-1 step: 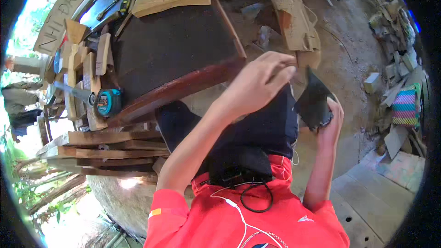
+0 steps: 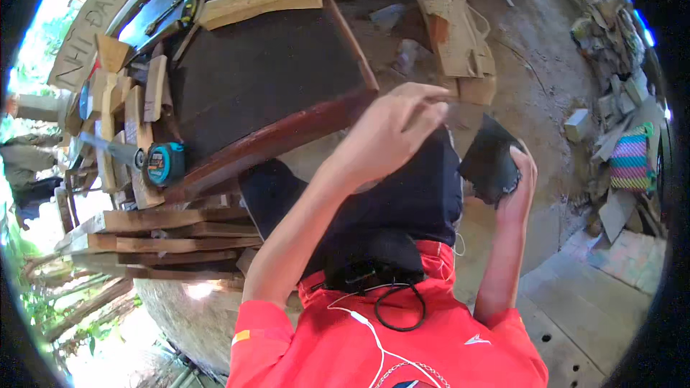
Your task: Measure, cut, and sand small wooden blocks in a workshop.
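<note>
Sandpaper [image 2: 489, 162], one dark torn sheet, sits pinched in the right hand [image 2: 519, 179], fingers curled shut round its lower edge, above the lap. One left hand [image 2: 392, 136] hangs just beside it, fingers loosely bent, pinching its upper corner. Beyond, one dark board [image 2: 266, 79] lies on the bench, with one teal tape measure [image 2: 165, 163] at its left and several wood blocks [image 2: 133, 108] stacked alongside.
</note>
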Tool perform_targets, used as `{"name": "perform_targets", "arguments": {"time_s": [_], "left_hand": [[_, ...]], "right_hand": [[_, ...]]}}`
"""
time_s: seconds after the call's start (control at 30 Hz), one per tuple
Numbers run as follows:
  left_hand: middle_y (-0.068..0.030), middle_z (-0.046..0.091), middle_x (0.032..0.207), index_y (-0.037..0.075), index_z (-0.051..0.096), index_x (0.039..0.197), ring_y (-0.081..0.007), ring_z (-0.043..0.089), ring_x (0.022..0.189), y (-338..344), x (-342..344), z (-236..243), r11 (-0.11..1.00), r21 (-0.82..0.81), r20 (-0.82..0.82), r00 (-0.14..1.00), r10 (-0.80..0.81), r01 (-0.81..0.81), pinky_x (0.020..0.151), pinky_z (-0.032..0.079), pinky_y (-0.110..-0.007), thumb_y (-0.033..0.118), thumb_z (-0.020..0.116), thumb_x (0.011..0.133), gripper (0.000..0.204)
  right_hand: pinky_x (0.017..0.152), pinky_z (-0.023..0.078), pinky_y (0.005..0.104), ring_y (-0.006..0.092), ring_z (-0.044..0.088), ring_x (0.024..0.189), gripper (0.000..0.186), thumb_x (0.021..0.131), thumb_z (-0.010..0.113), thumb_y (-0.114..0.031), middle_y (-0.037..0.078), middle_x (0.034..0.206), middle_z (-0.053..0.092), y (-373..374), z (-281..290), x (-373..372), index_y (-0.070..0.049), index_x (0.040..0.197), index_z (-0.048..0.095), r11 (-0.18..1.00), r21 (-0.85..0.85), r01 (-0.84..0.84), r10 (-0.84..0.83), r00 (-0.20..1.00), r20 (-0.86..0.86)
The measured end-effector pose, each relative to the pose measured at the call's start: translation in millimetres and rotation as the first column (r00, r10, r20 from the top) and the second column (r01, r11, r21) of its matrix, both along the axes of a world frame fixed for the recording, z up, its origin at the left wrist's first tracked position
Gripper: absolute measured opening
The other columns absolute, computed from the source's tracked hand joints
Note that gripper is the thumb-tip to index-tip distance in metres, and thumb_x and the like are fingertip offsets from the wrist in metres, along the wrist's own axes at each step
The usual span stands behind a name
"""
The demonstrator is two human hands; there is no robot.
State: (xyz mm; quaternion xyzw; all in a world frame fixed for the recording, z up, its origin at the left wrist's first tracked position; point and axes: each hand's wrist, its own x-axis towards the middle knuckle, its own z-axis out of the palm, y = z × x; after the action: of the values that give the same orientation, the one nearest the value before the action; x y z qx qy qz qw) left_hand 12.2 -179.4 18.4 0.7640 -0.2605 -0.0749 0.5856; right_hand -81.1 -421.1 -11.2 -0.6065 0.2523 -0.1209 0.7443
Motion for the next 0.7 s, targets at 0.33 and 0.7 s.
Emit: {"name": "perform_targets", "arguments": {"time_s": [0.33, 0.7], "left_hand": [[-0.0106, 0.053, 0.14, 0.003, 0.045, 0.143, -0.0192, 0.049, 0.13, 12.8, -34.4, -26.5, 0.94, -0.312, -0.616, 0.783, -0.088, -0.139, 0.11, 0.037, -0.038, 0.052, 0.04, 0.105, 0.062], [-0.0019, 0.072, 0.102, 0.002, 0.068, 0.111, -0.009, 0.066, 0.089, 26.4, -46.5, -35.9, 0.894, -0.371, -0.648, 0.76, -0.057, -0.25, 0.081, 0.052, -0.025, 0.021, 0.067, 0.096, 0.024]], "right_hand": [[0.09, 0.05, 0.0394, 0.0277, 0.065, 0.098, 0.042, 0.082, 0.061, -0.028, 0.013, 0.103, 0.069, -20.7, 61.9, 3.7, 0.0, 0.113, 0.059, 0.815, 0.442, -0.375, 0.204, 0.899, 0.387], [0.078, 0.053, 0.0329, 0.0168, 0.063, 0.082, 0.015, 0.09, 0.059, -0.023, 0.002, 0.087, 0.061, -18.5, 47.6, -11.4, -0.01, 0.096, 0.057, 0.939, 0.326, -0.109, 0.115, 0.993, 0.003]]}}
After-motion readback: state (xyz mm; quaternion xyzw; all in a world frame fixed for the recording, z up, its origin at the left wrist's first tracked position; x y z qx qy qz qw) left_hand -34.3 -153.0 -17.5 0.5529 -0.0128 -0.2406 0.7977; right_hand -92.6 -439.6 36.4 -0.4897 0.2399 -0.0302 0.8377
